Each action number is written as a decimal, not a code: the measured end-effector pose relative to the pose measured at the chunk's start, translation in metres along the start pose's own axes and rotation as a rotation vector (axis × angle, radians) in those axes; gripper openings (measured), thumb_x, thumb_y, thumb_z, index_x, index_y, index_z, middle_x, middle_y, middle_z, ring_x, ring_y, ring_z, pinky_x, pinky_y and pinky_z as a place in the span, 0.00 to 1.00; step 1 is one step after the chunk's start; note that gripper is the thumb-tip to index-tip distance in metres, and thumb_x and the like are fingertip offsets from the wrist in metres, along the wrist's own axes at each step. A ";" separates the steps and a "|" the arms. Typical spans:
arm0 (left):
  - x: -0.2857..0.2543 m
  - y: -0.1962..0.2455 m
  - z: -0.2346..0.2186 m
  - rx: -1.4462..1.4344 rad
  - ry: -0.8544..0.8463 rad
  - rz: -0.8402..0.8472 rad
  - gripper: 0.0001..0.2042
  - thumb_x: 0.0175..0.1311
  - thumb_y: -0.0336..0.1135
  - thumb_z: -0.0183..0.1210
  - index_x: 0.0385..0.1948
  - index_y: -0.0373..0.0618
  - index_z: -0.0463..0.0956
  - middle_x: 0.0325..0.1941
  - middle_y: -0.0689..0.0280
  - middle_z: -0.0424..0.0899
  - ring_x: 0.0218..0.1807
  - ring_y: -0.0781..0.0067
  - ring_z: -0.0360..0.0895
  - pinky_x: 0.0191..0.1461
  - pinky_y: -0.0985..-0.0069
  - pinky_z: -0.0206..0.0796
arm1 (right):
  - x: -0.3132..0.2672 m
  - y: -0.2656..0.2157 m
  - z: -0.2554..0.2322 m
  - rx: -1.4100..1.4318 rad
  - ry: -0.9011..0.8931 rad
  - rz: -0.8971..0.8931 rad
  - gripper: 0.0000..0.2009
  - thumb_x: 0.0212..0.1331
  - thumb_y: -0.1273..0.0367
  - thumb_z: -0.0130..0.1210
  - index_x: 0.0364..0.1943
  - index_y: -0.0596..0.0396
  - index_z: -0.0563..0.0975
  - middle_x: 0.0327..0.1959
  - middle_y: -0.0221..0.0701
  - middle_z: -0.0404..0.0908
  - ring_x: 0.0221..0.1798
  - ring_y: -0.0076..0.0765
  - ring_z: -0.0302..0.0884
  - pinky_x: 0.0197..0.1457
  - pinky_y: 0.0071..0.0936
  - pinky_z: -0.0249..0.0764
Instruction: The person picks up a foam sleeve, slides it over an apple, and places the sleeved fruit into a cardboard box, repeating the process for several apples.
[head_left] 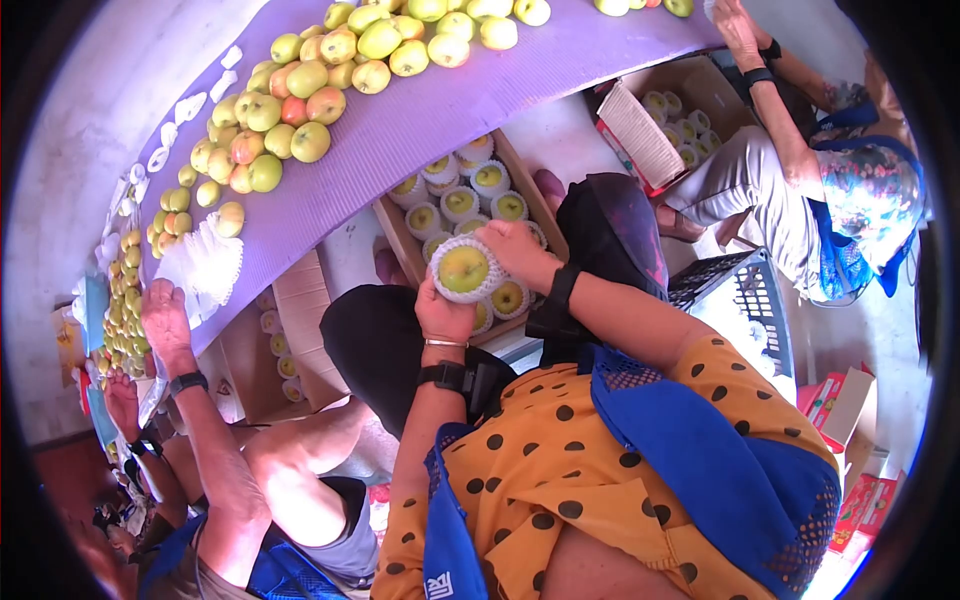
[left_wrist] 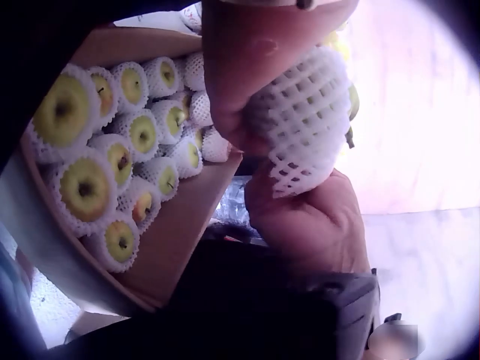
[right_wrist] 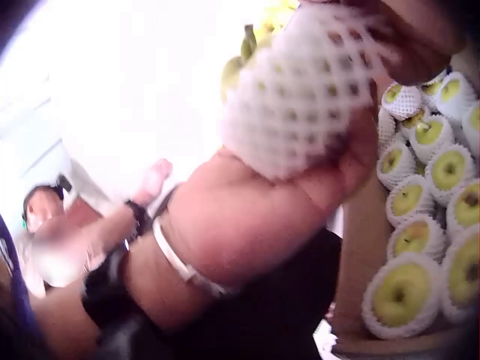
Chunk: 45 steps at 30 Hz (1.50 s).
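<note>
A yellow-green apple in a white foam net is held between my two hands above an open cardboard box. My left hand, with a thin bracelet at the wrist, grips it from below and the side. My right hand holds the other side, its fingers at the net's rim. In the right wrist view the foam net covers most of the apple, and its stem end shows at the open side. The box below holds rows of netted apples.
Ahead, a purple-covered table bears a heap of loose apples and a pile of foam nets. People sit at left and right, with cardboard boxes of netted apples beside them. A black plastic crate stands to my right.
</note>
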<state>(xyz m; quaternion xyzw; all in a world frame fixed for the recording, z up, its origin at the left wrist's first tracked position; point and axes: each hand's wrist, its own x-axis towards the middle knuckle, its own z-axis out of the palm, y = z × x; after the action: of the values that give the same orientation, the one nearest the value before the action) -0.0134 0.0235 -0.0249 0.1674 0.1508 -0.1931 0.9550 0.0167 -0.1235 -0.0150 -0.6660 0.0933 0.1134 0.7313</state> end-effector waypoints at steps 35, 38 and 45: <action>-0.009 0.011 0.008 0.636 0.131 -0.072 0.19 0.54 0.34 0.54 0.48 0.42 0.63 0.44 0.65 0.73 0.45 0.70 0.72 0.43 0.70 0.69 | 0.003 -0.001 -0.015 0.201 -0.472 0.227 0.24 0.50 0.67 0.55 0.51 0.62 0.63 0.44 0.31 0.70 0.44 0.22 0.69 0.44 0.20 0.69; -0.010 0.016 0.008 0.609 0.089 -0.071 0.20 0.53 0.35 0.55 0.47 0.42 0.64 0.44 0.65 0.73 0.45 0.70 0.73 0.43 0.70 0.69 | 0.001 -0.015 -0.023 0.140 -0.524 0.349 0.26 0.49 0.66 0.55 0.52 0.63 0.61 0.44 0.33 0.69 0.42 0.25 0.69 0.41 0.24 0.68; -0.018 0.019 0.014 0.573 0.206 -0.192 0.27 0.55 0.53 0.49 0.47 0.39 0.61 0.41 0.61 0.72 0.39 0.68 0.73 0.35 0.76 0.67 | 0.009 -0.029 -0.027 0.301 -0.595 0.403 0.24 0.50 0.69 0.53 0.52 0.63 0.61 0.46 0.35 0.70 0.46 0.29 0.70 0.49 0.28 0.68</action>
<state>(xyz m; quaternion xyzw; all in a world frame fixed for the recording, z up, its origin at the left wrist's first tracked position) -0.0176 0.0407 -0.0008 0.4332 0.2012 -0.2988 0.8262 0.0344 -0.1529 0.0076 -0.4575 0.0216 0.4283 0.7789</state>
